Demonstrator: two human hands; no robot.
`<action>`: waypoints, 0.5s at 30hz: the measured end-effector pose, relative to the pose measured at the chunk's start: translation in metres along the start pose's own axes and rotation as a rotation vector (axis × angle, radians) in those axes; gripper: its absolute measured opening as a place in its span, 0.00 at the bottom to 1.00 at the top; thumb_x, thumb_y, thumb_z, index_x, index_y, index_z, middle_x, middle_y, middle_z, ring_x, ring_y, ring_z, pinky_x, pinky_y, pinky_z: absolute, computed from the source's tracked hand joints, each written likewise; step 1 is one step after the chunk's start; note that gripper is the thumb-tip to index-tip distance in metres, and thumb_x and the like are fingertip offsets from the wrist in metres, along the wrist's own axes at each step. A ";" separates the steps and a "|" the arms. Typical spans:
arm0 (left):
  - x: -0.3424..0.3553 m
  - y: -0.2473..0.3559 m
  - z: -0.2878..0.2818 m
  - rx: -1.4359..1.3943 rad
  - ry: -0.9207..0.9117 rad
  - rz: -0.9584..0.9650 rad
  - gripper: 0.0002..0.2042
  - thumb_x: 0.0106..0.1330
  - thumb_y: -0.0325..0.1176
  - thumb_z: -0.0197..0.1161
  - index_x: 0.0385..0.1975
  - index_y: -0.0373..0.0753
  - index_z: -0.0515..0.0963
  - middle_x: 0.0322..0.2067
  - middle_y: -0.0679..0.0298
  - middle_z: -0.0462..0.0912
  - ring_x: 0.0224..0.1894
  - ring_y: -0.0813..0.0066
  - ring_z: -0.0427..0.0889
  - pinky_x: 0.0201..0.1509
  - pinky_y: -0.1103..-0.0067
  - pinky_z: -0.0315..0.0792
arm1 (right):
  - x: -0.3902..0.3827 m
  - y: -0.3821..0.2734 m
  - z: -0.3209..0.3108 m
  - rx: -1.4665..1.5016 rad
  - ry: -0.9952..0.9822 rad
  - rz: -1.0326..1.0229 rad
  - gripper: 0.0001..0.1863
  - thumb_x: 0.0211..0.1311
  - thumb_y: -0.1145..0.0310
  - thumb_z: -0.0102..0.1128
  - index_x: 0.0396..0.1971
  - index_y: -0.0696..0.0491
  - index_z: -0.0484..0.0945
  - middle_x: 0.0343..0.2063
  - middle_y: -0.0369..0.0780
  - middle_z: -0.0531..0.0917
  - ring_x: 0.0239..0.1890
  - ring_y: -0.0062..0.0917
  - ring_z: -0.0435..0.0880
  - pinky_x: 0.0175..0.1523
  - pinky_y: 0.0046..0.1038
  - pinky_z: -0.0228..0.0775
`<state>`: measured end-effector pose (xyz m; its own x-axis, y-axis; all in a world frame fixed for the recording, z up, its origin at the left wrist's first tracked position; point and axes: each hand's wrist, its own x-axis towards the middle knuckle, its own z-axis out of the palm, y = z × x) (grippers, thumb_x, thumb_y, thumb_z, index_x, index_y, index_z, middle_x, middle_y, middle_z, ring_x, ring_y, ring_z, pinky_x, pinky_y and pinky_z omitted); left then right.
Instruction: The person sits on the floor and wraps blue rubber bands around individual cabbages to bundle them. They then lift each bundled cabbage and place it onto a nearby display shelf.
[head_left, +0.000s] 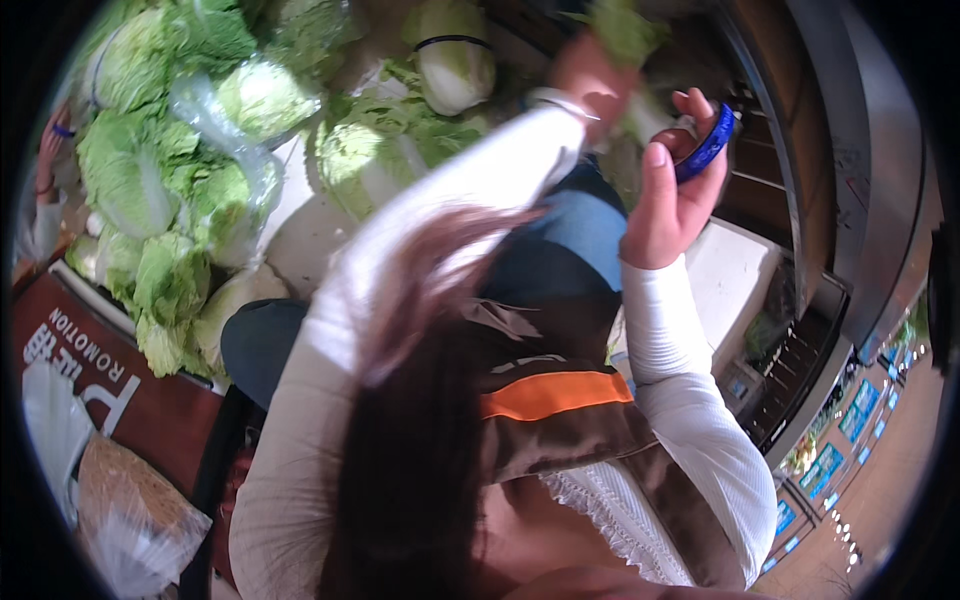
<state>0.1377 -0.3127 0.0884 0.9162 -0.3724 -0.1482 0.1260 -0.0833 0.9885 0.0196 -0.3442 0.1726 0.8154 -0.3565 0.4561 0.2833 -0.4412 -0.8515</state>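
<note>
Left hand: The person's left hand (600, 82), at the end of a white long sleeve (440, 205), reaches to the upper centre-right. It meets a blurred clump of light green leaves (628, 32); the fingers are too blurred and hidden to tell whether they grip it.
Right hand: The right hand (672, 205), palm turned inward, has its thumb raised and its fingers curled, grasping a glossy blue ring like a roll of tape (708, 148).
Between the hands: Pale green shapes, too blurred to make out.
Cabbages: A heap of pale green and white leafy cabbages (125, 170) fills the upper left. Among them lies clear crinkled plastic wrap (235, 145).
Banded cabbage: A plump white-and-green cabbage with a thin dark band around it (455, 70) stands apart at the top centre, left of the left hand.
Clothing: A brown apron with a bright orange stripe (555, 394), dark blue trousers (575, 240), and long dark hair (410, 470) hanging in front.
Lower left: A reddish-brown panel with white lettering (150, 345), and beside it a clear plastic bag around something tan (140, 500).
Right side: A white flat surface (728, 275) beside dark shelving, with wood-coloured floor (890, 500) beyond.
</note>
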 end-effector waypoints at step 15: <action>-0.178 -0.287 -0.206 -0.531 0.894 -0.666 0.26 0.69 0.52 0.51 0.53 0.34 0.74 0.44 0.58 0.80 0.42 0.69 0.77 0.45 0.74 0.72 | -0.089 0.243 0.165 -0.375 -0.748 0.863 0.32 0.56 0.42 0.62 0.42 0.60 0.76 0.25 0.41 0.80 0.23 0.26 0.76 0.32 0.29 0.69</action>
<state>0.0173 -0.0320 -0.1634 0.5260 0.3791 -0.7613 0.6154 0.4482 0.6483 0.0990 -0.2843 -0.1179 0.7905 -0.1408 -0.5960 -0.5634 -0.5486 -0.6177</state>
